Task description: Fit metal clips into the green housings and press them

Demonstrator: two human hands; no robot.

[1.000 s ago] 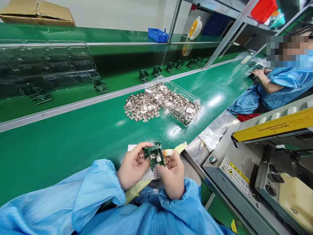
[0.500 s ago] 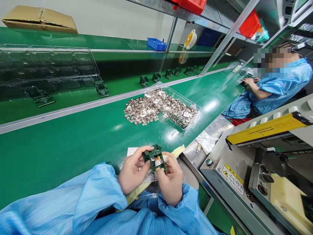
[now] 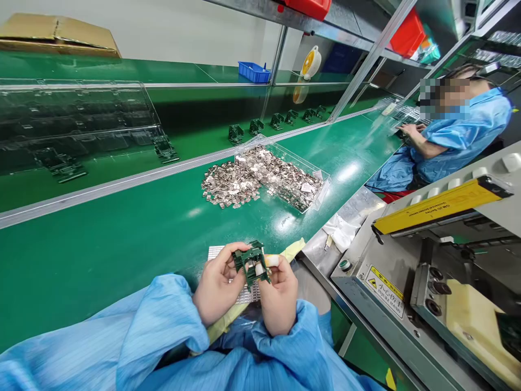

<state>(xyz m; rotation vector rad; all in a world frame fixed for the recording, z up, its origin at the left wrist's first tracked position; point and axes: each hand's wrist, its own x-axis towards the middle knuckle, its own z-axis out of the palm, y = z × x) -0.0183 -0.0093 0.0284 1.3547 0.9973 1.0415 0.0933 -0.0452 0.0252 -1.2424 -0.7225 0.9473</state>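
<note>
A dark green plastic frame (image 3: pixel 251 254) with openings through it is held up close to my body, between both hands. My left hand (image 3: pixel 217 285) pinches its left side with thumb and fingers. On the right side, my right hand (image 3: pixel 279 297) grips the edge; one finger wears a white covering (image 3: pixel 271 261). Whether a small metal piece is also in the right fingers cannot be made out. Below the hands lie a white slotted sheet (image 3: pixel 246 295) and a strip of yellow cloth (image 3: pixel 294 250), both partly hidden.
Small metal pieces (image 3: pixel 228 185) are heaped beside and inside a clear plastic tray (image 3: pixel 323 196). Several green frames (image 3: pixel 235 134) line the back shelf, near clear blister trays (image 3: pixel 77 111). A machine (image 3: pixel 378 282) stands at right; a co-worker (image 3: pixel 456 136) sits beyond.
The green frame has turned slightly in my hands, and my right fingers have shifted at its right side. The whole view has moved a little.
</note>
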